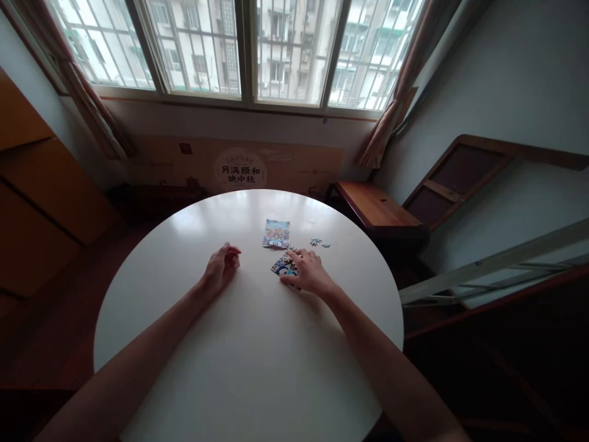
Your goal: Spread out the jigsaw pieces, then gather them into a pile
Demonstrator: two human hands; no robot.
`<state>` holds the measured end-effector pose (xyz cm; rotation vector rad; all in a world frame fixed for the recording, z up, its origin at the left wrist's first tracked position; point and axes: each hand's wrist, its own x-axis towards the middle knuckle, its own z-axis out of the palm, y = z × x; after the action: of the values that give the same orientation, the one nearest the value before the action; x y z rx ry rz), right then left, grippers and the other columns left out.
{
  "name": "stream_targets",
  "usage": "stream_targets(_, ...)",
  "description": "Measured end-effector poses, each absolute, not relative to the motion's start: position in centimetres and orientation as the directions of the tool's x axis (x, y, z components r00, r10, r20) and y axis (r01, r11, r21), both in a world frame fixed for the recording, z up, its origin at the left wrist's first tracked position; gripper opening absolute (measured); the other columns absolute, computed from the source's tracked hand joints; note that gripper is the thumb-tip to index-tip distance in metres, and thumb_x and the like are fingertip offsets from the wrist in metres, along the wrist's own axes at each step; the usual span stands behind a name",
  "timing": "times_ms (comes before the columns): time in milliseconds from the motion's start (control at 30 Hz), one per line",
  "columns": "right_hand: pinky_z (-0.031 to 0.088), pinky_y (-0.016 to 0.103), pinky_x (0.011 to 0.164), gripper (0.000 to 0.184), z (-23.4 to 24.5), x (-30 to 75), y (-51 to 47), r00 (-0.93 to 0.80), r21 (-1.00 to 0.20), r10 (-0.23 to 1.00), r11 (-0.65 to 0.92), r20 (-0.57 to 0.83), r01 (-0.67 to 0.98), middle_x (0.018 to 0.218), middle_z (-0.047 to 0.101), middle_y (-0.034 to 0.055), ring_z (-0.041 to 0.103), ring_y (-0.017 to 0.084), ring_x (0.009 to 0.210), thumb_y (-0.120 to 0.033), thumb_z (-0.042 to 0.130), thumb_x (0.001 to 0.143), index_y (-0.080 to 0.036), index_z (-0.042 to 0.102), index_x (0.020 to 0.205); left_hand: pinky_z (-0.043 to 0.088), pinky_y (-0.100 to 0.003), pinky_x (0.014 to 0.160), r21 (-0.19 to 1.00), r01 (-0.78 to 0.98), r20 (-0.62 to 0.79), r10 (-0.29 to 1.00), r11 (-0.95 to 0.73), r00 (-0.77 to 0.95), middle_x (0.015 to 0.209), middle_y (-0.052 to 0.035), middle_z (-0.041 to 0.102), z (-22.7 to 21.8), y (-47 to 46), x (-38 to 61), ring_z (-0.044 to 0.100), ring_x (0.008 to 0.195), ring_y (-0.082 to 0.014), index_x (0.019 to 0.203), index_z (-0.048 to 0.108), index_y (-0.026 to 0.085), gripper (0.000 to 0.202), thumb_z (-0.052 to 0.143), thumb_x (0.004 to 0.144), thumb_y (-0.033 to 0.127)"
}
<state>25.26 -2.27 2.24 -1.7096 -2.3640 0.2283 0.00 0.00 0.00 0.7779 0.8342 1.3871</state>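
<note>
On a round white table [257,356] lies a partly assembled jigsaw puzzle [281,266] with a dark blue and white cartoon print. My right hand [313,273] covers its right side, thumb at the near edge and fingers at the far edge, gripping it against the table. To the left, my left hand [221,267] rests on the table with fingers curled closed, apart from the puzzle, and nothing shows in it. Beyond the puzzle is a colourful printed sheet or packet [277,234]. Several loose puzzle pieces [315,242] lie right of it.
A low wooden bench [375,205] stands beyond the table's right side. Orange-brown cabinets [50,209] are at the left. A printed banner [294,162] runs beneath the barred windows [294,49]. A pale metal frame [497,267] leans at the right.
</note>
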Motion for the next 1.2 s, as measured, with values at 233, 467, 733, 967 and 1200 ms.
stream_targets(233,0.032,0.04,0.094,0.07,2.2,25.2,-2.3,-0.424,-0.28,0.898,0.441,0.122,0.853,0.122,0.051,0.0109,0.047,0.028,0.108,-0.055,0.066,0.072,-0.026,0.048,0.133,0.036,-0.022,0.047,0.861,-0.508,-0.011,0.999,0.029,0.039,0.05,0.0004,0.047,-0.2,0.1,-0.1,0.045,0.046,-0.0099,0.068,0.064,0.013,0.034,0.059,0.083,0.044)
stream_targets(467,0.032,0.042,0.096,0.073,1.9,24.9,-2.3,-0.405,-0.331,0.902,0.431,0.147,0.839,0.122,0.049,0.0108,0.042,0.03,0.113,-0.067,0.062,0.07,-0.028,0.049,0.131,0.042,-0.025,0.062,0.953,-0.002,0.297,0.934,-0.302,0.198,0.07,-0.0064,0.062,0.4,-1.6,0.5,0.056,0.067,-0.0164,0.071,0.07,0.017,0.017,0.07,0.075,0.033)
stream_targets(733,0.033,0.045,0.096,0.078,2.5,25.9,-2.2,-0.429,-0.261,0.898,0.439,0.096,0.86,0.116,0.05,0.0119,0.042,0.031,0.111,-0.07,0.067,0.062,-0.025,0.054,0.125,0.032,-0.041,0.099,0.768,0.226,0.406,0.73,-0.599,0.55,0.108,-0.0096,0.068,1.3,-3.5,1.8,0.057,0.11,-0.0305,0.101,0.071,0.029,0.037,0.076,0.065,0.022)
stream_targets(967,0.035,0.041,0.1,0.063,2.2,24.6,-3.1,-0.642,-0.36,0.749,0.651,0.164,0.668,0.119,0.051,0.0078,0.042,0.026,0.114,-0.06,0.066,0.072,-0.03,0.055,0.126,0.029,-0.044,0.102,0.672,0.287,0.418,0.67,-0.682,0.613,0.122,-0.0102,0.063,0.9,-3.4,1.7,0.056,0.112,-0.0315,0.113,0.067,0.03,0.046,0.076,0.068,0.026)
stream_targets(1200,0.031,0.047,0.104,0.082,2.0,25.1,-2.6,-0.666,-0.394,0.729,0.666,0.16,0.634,0.13,0.045,0.01,0.038,0.03,0.121,-0.062,0.071,0.064,-0.029,0.046,0.135,0.035,-0.047,0.099,0.382,0.453,0.341,0.578,-0.806,0.742,0.126,-0.0084,0.06,0.6,-2.8,1.2,0.058,0.108,-0.0265,0.116,0.062,0.025,0.036,0.065,0.082,0.035)
